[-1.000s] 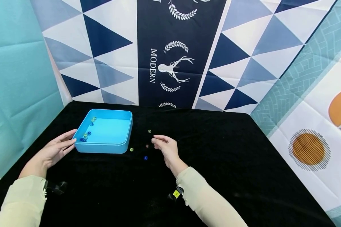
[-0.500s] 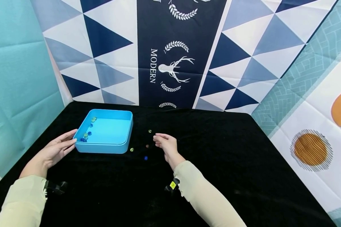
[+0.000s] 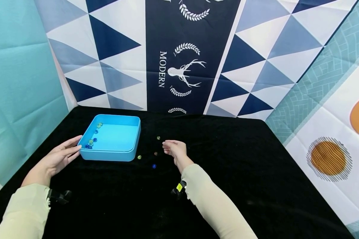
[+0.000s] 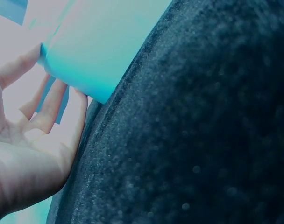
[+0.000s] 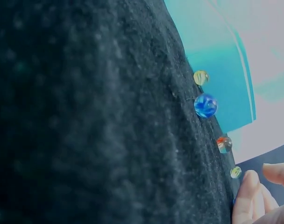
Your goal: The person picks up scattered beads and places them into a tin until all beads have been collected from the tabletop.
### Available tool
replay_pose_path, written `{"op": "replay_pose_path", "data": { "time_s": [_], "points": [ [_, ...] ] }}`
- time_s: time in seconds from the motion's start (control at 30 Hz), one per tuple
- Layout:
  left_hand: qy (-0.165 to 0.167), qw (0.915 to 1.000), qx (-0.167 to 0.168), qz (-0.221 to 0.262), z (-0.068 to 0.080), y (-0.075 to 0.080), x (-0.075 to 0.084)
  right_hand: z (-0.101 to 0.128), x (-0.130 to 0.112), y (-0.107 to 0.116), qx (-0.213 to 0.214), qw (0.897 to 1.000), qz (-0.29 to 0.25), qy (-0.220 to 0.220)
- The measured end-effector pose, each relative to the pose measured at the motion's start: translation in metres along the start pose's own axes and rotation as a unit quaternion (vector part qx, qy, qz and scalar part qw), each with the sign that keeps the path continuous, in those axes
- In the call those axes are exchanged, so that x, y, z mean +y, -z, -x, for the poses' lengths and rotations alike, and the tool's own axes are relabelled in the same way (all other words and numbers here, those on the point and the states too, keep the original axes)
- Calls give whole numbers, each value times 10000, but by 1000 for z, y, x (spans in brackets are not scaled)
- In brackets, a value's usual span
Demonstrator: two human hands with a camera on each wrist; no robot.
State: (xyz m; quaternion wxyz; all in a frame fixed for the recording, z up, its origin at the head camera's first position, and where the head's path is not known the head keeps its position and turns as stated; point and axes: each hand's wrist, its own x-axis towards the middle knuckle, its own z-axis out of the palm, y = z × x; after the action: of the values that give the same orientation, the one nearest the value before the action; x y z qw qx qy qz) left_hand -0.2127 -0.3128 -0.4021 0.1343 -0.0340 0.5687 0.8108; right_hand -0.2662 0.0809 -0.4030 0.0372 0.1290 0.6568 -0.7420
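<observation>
A light blue tray (image 3: 119, 132) sits on the black cloth, with several blue and yellow-green marbles along its inner left side. My left hand (image 3: 55, 159) touches the tray's near left corner with fairly straight fingers; in the left wrist view, the fingertips (image 4: 76, 91) meet its outer wall. Right of the tray lie a yellow-green marble (image 3: 139, 157), a blue marble (image 3: 154, 166), a reddish marble (image 3: 156, 153) and a pale yellow marble (image 3: 158, 137). My right hand (image 3: 177, 152) is just beside them, fingers loosely bent, thumb and forefinger apart. A bit of blue shows behind a finger in the right wrist view.
Black cloth (image 3: 242, 166) covers the table. Behind it hangs a triangle-patterned curtain (image 3: 116, 59), with a plain teal cloth (image 3: 21, 83) at the left and a patterned one (image 3: 332, 132) at the right.
The right forearm and wrist have shifted forward and a little left, while the right fingers stay almost in place. The left hand, tray and marbles look the same.
</observation>
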Motion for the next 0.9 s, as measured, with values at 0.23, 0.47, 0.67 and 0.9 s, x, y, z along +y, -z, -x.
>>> {"op": "replay_pose_path", "data": {
  "time_s": [0.23, 0.47, 0.67, 0.9],
  "points": [
    [31, 10000, 17, -20, 1, -1, 1, -4, -2, 4, -205, 9995, 96, -224],
    [31, 10000, 5, -22, 1, -1, 1, -6, -3, 8, -237, 9985, 329, -381],
    [-4, 10000, -30, -22, 3, -1, 1, -8, -4, 9, -243, 9981, 387, -423],
    [44, 10000, 3, 6, 2, -1, 2, -12, -5, 11, -431, 9945, 740, -601]
  ]
}}
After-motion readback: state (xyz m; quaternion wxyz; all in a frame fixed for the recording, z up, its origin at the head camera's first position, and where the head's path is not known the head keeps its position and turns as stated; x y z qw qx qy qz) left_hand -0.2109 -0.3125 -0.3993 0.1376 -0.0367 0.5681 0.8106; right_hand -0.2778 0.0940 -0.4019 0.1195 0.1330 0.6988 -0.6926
